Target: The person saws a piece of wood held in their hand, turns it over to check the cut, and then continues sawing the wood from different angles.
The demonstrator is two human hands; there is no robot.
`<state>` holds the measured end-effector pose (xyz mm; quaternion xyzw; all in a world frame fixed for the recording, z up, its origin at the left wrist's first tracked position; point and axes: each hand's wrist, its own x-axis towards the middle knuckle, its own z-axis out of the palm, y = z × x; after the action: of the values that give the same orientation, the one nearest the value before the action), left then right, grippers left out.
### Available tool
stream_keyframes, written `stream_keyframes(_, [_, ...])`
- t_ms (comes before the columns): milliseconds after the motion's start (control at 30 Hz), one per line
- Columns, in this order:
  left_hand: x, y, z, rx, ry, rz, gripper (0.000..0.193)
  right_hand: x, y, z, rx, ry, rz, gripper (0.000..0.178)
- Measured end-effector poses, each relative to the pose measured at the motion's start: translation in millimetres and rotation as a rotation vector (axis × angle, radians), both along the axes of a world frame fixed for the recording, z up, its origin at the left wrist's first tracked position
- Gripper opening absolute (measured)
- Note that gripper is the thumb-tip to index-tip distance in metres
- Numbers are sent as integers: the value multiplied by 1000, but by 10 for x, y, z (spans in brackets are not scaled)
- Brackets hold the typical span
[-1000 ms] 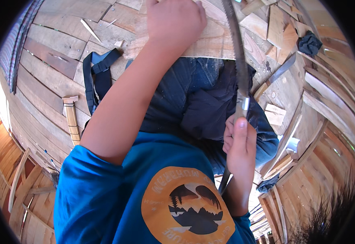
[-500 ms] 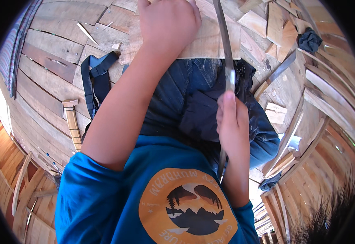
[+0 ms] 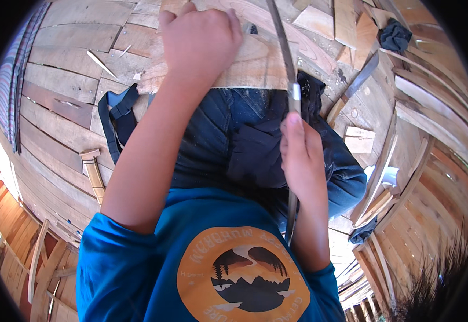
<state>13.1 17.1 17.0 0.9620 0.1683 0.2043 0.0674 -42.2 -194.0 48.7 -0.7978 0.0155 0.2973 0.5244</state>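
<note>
My right hand [image 3: 301, 153] is closed around the dark handle of a long-handled knife [image 3: 283, 43]. Its narrow blade points away from me past a bright metal collar, and the handle's back end runs along my forearm. The blade lies across the right part of a wooden board [image 3: 261, 67], whose near edge is by my lap. At the top of the picture, my left hand [image 3: 199, 43] rests on the board with fingers curled down over it; the fingertips are hidden. Dark cloth [image 3: 255, 153] is bunched on my lap.
Right of my leg lies a machete [image 3: 360, 80] with a wooden handle. Several offcuts [image 3: 317, 22] and a black cloth bundle [image 3: 395, 35] sit at the far right. On the left are a black buckled strap [image 3: 117, 121], a wooden sheath-like piece [image 3: 93, 173] and a pale splinter [image 3: 101, 63].
The whole view has shifted slightly. My left hand has moved left and a bit nearer, and more of its fingers show. The right hand still grips the knife, tilted a little more leftward.
</note>
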Motion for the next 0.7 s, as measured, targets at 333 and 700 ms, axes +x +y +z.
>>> stream_keyframes(333, [17, 11, -24, 3, 52, -2, 37, -43, 167, -143, 23, -26, 21, 48])
stream_keyframes(700, [58, -46, -4, 21, 81, 24, 38, -241, -45, 6, 85, 140, -9, 49])
